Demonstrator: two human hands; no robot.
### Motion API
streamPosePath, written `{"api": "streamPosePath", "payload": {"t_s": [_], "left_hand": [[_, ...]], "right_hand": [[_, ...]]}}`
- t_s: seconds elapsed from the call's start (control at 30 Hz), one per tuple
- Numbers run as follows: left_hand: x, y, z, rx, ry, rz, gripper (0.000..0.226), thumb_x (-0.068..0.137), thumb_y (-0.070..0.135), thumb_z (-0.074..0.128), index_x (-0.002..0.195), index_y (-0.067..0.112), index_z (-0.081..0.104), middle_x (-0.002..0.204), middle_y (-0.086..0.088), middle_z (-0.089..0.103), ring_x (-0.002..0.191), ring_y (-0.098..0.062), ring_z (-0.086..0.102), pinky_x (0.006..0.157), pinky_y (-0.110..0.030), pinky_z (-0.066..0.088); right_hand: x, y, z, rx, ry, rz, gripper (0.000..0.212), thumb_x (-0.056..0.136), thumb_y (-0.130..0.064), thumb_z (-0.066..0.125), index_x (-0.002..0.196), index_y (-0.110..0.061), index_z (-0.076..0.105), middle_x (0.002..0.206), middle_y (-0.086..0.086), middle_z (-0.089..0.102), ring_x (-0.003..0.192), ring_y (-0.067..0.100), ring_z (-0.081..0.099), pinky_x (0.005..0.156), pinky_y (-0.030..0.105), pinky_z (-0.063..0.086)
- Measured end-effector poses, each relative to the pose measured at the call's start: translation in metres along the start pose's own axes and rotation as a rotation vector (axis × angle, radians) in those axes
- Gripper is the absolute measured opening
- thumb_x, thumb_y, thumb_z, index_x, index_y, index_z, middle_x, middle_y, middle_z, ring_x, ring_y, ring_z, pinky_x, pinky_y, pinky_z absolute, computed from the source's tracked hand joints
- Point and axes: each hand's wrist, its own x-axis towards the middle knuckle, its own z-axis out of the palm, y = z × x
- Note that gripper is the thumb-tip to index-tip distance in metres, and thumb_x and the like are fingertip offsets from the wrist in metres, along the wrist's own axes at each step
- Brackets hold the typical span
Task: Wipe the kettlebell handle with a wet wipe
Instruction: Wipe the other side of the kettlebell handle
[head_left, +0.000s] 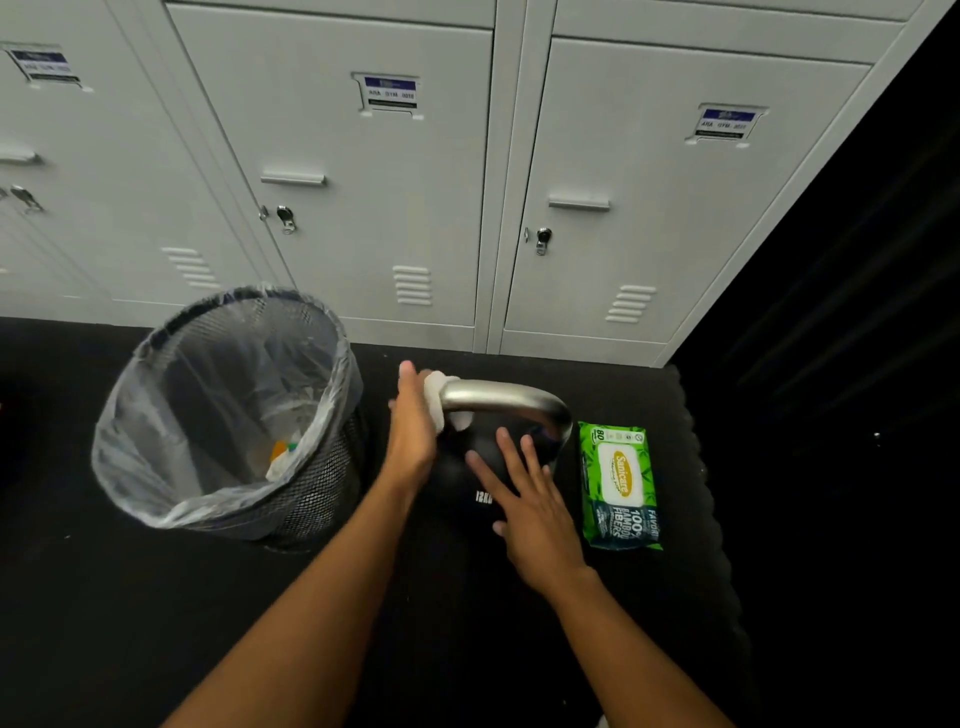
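The kettlebell (467, 467) stands on the floor (104, 623) before the lockers (363, 182). Left of it stands a bin (228, 415) with what may be scraps inside; right of it, just beside, lies a wipe pack (621, 486).

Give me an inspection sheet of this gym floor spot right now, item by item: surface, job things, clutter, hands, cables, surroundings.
Surface: black floor mat, a few pale specks, no spill seen.
Job's things: black kettlebell upright on the mat; its steel handle has a white wet wipe wrapped round its left end; green wipes pack lies flat to the right, flap shut.
Clutter: mesh waste bin with clear liner stands left of the kettlebell, some scraps inside.
Hands: left hand presses the wipe to the handle; right hand open, fingers spread on the kettlebell body.
Cables: nothing seen.
Surroundings: grey lockers behind, doors shut, keys in locks.
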Motion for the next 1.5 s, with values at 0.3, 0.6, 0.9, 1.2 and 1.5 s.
{"api": "streamPosePath", "payload": {"t_s": [0.3, 0.6, 0.9, 1.2, 1.5], "left_hand": [[-0.012, 0.026, 0.004, 0.692, -0.135, 0.551, 0.040, 0.106, 0.034, 0.024, 0.103, 0.015, 0.060, 0.096, -0.002, 0.062, 0.087, -0.014, 0.051, 0.083, -0.036, 0.041], [-0.015, -0.035, -0.018, 0.067, -0.077, -0.147, 0.095, 0.085, 0.088, 0.023, 0.154, 0.025, 0.039, 0.157, -0.003, 0.041, 0.146, -0.017, 0.037, 0.123, -0.039, 0.026], [-0.024, 0.048, 0.008, 0.749, -0.227, 0.465, 0.042, 0.106, 0.035, 0.024, 0.105, 0.016, 0.062, 0.102, -0.006, 0.063, 0.093, -0.024, 0.056, 0.089, -0.039, 0.042], [-0.023, 0.043, -0.006, 0.358, -0.186, 0.115, 0.039, 0.107, 0.046, 0.032, 0.092, 0.033, 0.066, 0.104, -0.001, 0.069, 0.098, -0.016, 0.059, 0.086, -0.025, 0.046], [-0.046, -0.027, -0.001, 0.119, -0.017, -0.114, 0.063, 0.104, 0.060, 0.015, 0.161, 0.032, 0.007, 0.171, -0.001, -0.002, 0.157, -0.022, -0.007, 0.127, -0.049, -0.002]], "right_hand": [[-0.001, -0.001, 0.002, -0.012, -0.005, 0.007, 0.112, 0.086, -0.008, 0.070, 0.152, -0.052, -0.008, 0.161, -0.013, -0.032, 0.148, 0.021, -0.030, 0.123, 0.045, -0.001], [0.000, -0.008, -0.001, -0.010, 0.020, 0.037, 0.113, 0.085, -0.001, 0.069, 0.153, -0.052, -0.006, 0.161, -0.013, -0.030, 0.149, 0.023, -0.028, 0.120, 0.047, -0.004], [0.001, -0.011, -0.002, -0.032, -0.036, 0.052, 0.114, 0.086, -0.006, 0.069, 0.152, -0.051, -0.012, 0.159, -0.010, -0.036, 0.147, 0.026, -0.032, 0.123, 0.056, 0.003], [0.004, -0.017, -0.006, 0.020, -0.061, 0.100, 0.103, 0.090, -0.026, 0.069, 0.149, -0.058, -0.008, 0.157, -0.017, -0.037, 0.147, 0.022, -0.033, 0.117, 0.065, 0.015], [0.006, -0.019, -0.007, 0.038, -0.075, 0.110, 0.105, 0.090, -0.021, 0.069, 0.148, -0.060, -0.009, 0.158, -0.015, -0.037, 0.146, 0.023, -0.035, 0.117, 0.068, 0.013]]}}
